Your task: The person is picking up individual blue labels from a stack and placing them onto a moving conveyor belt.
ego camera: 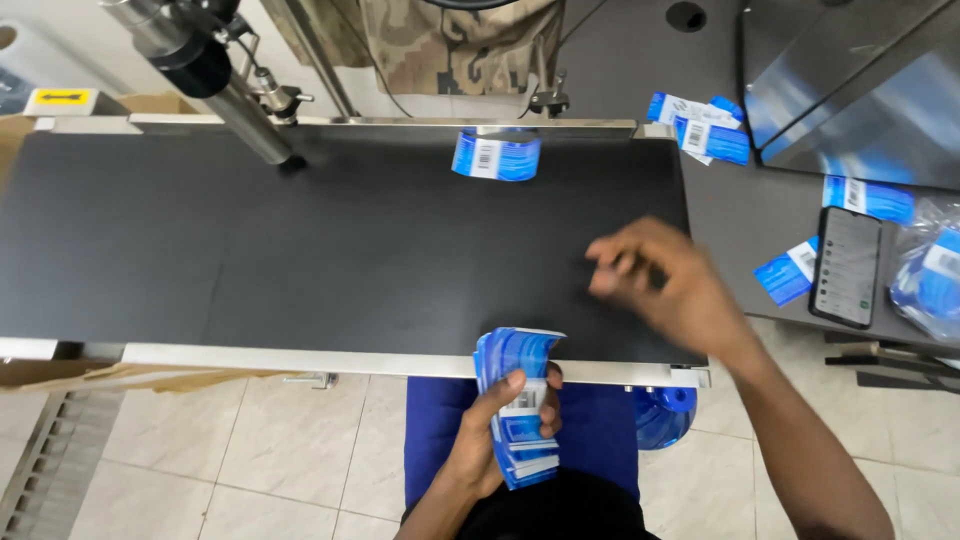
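Observation:
My left hand (495, 435) grips a thick stack of blue and white printed pouches (517, 400) just below the near edge of the black conveyor belt (300, 240). Over the right part of the belt my right hand (665, 290) hovers, blurred, with its fingers loosely curled and nothing visible in them. One single blue pouch (496, 156) lies flat on the belt at its far edge, well apart from both hands.
A metal cylinder on a bracket (215, 75) hangs over the belt's far left. On the grey table to the right lie more blue pouches (700, 130), a black phone (846, 266) and a clear bag of pouches (930, 280). Tiled floor lies below.

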